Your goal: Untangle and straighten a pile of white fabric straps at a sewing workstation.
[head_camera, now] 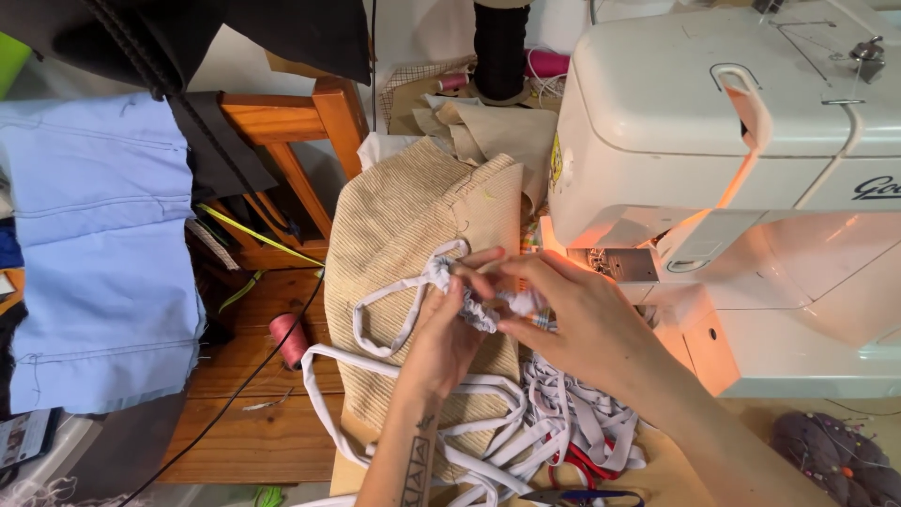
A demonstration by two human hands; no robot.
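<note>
Both my hands meet in front of a white sewing machine (751, 178). My left hand (441, 333) pinches a gathered, ruffled bit of white elastic band (474, 314). My right hand (563, 314) grips the same bunched band from the right, fingers closed on it. The band loops out to the left (375, 324) over a beige ribbed fabric (394, 225) lying on the table. More white band lies tangled in a heap (563, 413) under my forearms.
A pink thread spool (289, 338) lies on the wooden surface at left. Light blue fabric (94, 253) hangs further left beside a wooden chair frame (291, 122). A black thread cone (499, 47) stands behind. Scissors (577, 496) and a pincushion (835, 455) sit near the front edge.
</note>
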